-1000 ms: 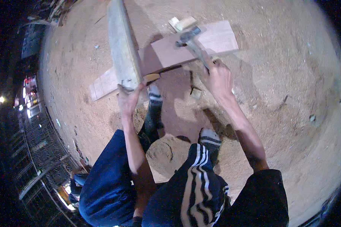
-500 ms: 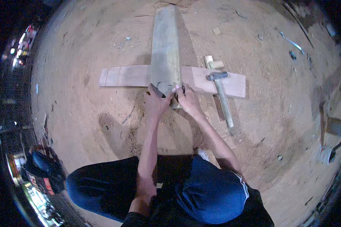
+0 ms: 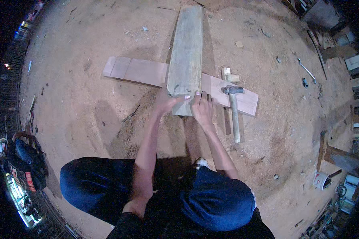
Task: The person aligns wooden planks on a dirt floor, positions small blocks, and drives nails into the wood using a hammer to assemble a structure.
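A long grey wooden board (image 3: 185,47) points away from me and lies across a second, pinkish board (image 3: 143,71). My left hand (image 3: 168,105) is closed round the left edge near its close end, thumb on the top face. On the opposite edge, my right hand (image 3: 202,108) grips the same board with the thumb on top and the fingers partly hidden. Small dark curved marks or bits show on the wood just beyond my thumbs; I cannot make out which. Right of my right hand, a hammer (image 3: 234,111) with a wooden handle rests its head on the pinkish board.
Small wood offcuts (image 3: 230,75) lie beyond the hammer head. A wrench (image 3: 306,70) is on the dirt floor at the far right. A white bucket (image 3: 320,180) stands at the right, and a dark bag (image 3: 26,159) sits at the left. My bent knees are close below the boards.
The whole view has turned slightly, so boards and hammer appear tilted clockwise. My hands have shifted on the board's close end, with both thumbs now lying on its top face.
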`<state>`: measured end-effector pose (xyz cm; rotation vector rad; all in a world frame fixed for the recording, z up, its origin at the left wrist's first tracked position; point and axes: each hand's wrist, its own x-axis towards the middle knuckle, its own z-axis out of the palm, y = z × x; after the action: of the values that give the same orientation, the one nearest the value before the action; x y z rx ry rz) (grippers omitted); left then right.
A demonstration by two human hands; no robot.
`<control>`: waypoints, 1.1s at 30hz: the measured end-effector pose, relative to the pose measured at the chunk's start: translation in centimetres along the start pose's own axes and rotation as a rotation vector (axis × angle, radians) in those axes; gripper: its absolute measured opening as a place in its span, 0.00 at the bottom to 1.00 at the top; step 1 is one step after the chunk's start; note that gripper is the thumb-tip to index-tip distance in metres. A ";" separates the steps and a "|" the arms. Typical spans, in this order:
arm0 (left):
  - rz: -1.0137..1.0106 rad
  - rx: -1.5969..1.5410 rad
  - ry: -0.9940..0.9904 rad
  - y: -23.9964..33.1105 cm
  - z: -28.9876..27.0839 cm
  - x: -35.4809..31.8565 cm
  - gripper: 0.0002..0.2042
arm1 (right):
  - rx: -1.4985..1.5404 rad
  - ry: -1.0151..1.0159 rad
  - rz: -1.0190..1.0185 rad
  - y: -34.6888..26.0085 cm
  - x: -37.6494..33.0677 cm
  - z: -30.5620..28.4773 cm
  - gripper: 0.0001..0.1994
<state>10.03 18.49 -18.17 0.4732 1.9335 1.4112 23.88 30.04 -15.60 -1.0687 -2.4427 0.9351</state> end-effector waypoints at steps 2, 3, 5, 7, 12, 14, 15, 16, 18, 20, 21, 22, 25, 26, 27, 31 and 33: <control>-0.023 -0.008 -0.061 -0.6 -2.4 -0.5 0.40 | -0.036 0.044 0.005 -1.1 -0.7 -1.1 0.20; -0.026 -0.020 -0.088 -0.5 -3.5 -0.6 0.41 | -0.024 0.059 0.096 -2.2 -1.4 -3.4 0.21; -0.153 0.009 0.018 1.5 -2.5 -1.5 0.39 | -0.271 0.098 0.138 1.8 -2.3 -6.2 0.28; -0.241 -0.041 -0.002 5.9 -0.5 -2.7 0.38 | -0.485 -0.037 0.320 4.3 -4.1 -8.9 0.33; -0.079 -0.220 0.062 3.6 -0.2 -2.3 0.38 | -0.708 0.061 0.195 12.9 -4.9 -6.9 0.34; -0.132 -0.279 0.069 2.7 -0.7 -2.8 0.41 | -0.555 -0.058 0.317 11.8 -4.7 -7.1 0.31; -0.187 -0.218 0.177 1.1 -1.7 -3.3 0.41 | -0.463 -0.131 0.362 10.0 -4.7 -7.1 0.30; -0.242 -0.158 0.287 -0.4 -2.6 -3.9 0.41 | -0.453 -0.158 0.279 8.3 -4.7 -7.2 0.28; -0.284 -0.537 0.208 3.2 0.7 -5.8 0.39 | -0.509 -0.164 0.158 9.2 -4.4 -10.6 0.24; -0.210 -0.612 0.352 3.6 6.4 -6.0 0.28 | -0.228 -0.072 0.208 10.2 -4.9 -14.3 0.23; -0.170 -0.586 0.514 2.2 4.5 -7.8 0.23 | -0.007 -0.090 0.198 7.8 -5.9 -12.3 0.22; -0.304 -0.643 0.393 0.4 5.3 -8.6 0.25 | 0.035 -0.144 0.190 5.8 -6.7 -12.8 0.23; -0.525 -0.831 0.133 -3.1 7.8 -10.0 0.30 | 0.136 -0.255 0.147 1.2 -8.6 -14.3 0.27; -0.489 -0.905 0.140 -3.8 7.8 -10.4 0.29 | 0.064 -0.459 0.309 -2.6 -8.3 -15.3 0.27; -0.444 -0.985 0.121 -3.7 8.8 -10.1 0.28 | 0.097 -0.471 0.293 -2.8 -8.7 -15.0 0.27; -0.322 -1.012 0.268 -1.5 12.7 -8.1 0.27 | 0.229 -0.418 0.097 -0.6 -9.8 -14.1 0.28; -0.312 -0.843 0.130 -2.5 12.0 -8.0 0.29 | 0.263 -0.412 0.107 -0.6 -10.2 -13.6 0.28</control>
<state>24.40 20.66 -20.04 -0.3077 1.2456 1.8834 37.37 28.20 -5.40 -0.9986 -2.4883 1.5993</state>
